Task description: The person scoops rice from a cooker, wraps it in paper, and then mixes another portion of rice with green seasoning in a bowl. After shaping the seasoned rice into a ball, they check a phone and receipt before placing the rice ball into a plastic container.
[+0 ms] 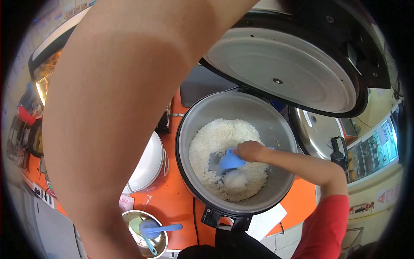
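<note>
My right hand (pixel 251 152), its fingers wrapped round the handle, holds a blue rice scoop (pixel 232 160) inside a large rice cooker (pixel 276 125). The scoop's blade is down in the white rice (pixel 224 129), beside a bare patch of the pot's bottom. A brighter white clump (pixel 235 179) lies just below the blade. My left forearm fills the left of the view and runs up past the top edge, so the left hand is out of sight. Tilted up behind the pot is the cooker's open lid (pixel 276 69).
A white bowl-shaped container (pixel 148 166) stands left of the cooker on the orange table (pixel 181 211). In front of it, a metal bowl (pixel 161 250) holds a blue paddle (pixel 168 228) and other utensils. A second, closed metal cooker (pixel 317 134) sits to the right.
</note>
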Available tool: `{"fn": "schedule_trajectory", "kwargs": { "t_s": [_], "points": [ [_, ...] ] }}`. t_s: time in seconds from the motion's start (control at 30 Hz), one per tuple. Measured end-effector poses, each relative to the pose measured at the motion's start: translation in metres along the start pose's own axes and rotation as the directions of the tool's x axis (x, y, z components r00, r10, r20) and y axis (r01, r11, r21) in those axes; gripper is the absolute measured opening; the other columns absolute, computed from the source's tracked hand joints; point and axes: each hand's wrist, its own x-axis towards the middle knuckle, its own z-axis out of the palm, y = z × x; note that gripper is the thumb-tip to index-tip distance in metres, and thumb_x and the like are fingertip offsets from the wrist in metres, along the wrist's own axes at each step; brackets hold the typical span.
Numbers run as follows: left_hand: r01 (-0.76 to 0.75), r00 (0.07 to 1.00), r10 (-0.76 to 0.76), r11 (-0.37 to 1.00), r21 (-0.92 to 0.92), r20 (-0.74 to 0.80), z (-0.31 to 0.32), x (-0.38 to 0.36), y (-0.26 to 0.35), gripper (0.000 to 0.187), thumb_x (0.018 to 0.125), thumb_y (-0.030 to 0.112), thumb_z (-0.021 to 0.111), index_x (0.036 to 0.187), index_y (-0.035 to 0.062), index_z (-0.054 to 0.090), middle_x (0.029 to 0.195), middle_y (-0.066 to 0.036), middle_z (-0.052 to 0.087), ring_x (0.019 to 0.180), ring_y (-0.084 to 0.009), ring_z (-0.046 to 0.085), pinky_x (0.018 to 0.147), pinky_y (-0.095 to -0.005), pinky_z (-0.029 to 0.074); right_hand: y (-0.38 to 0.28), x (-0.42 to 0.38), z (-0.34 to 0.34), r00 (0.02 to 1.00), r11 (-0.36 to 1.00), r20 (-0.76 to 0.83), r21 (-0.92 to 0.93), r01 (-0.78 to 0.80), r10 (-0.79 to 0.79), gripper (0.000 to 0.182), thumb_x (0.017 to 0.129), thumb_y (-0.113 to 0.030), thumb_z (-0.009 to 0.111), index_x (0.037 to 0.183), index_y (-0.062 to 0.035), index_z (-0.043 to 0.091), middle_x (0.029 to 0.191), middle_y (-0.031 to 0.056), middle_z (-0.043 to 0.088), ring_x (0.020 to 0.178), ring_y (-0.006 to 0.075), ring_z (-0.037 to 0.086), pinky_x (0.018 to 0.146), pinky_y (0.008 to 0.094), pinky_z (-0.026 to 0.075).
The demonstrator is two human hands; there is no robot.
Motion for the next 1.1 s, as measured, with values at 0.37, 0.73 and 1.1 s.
{"fn": "schedule_trajectory", "kwargs": {
  "t_s": [0.37, 0.73, 1.1],
  "points": [
    [0.044, 0.999, -0.044, 0.999, -0.029, 0.007, -0.001, -0.003, 0.004, 0.037, 0.073, 0.044, 0.059, 0.096, 0.0148, 0.059, 0.091, -0.008, 0.062, 0.083, -0.0205, 0.055, 0.069, -0.0445, 0.038, -0.048, -0.049, -0.001, 0.839, 0.986, 0.524, -0.002, -0.168, 0.144, 0.05, 0.091, -0.042, 0.028, 0.111, -0.0035, 0.052, 0.099, 0.0198, 0.058, 0.091, 0.0354, 0.056, 0.078, 0.0438, 0.041],
    [0.147, 0.986, -0.144, 0.989, 0.029, -0.08, 0.01, -0.016, 0.019, 0.047, 0.073, 0.045, 0.058, 0.108, 0.0142, 0.055, 0.111, -0.016, 0.054, 0.103, -0.0309, 0.045, 0.077, -0.0541, 0.031, 0.002, -0.013, 0.015, 0.872, 0.878, 0.489, 0.406, -0.253, 0.025, 0.047, 0.092, -0.031, 0.027, 0.122, 0.0037, 0.033, 0.088, 0.0249, 0.058, 0.083, 0.0369, 0.057, 0.073, 0.0445, 0.043],
    [0.25, 0.968, -0.25, 0.968, 0.006, 0.023, 0.005, -0.007, 0.024, 0.037, 0.073, 0.046, 0.057, 0.098, 0.0187, 0.059, 0.097, -0.009, 0.06, 0.09, -0.0244, 0.049, 0.07, -0.0467, 0.032, 0.003, 0.029, 0.011, 0.975, 0.991, 0.174, 0.003, -0.137, 0.135, 0.058, 0.089, -0.045, 0.028, 0.087, 0.0033, 0.059, 0.086, 0.0196, 0.06, 0.086, 0.0356, 0.057, 0.078, 0.0429, 0.042]
  ]
}}
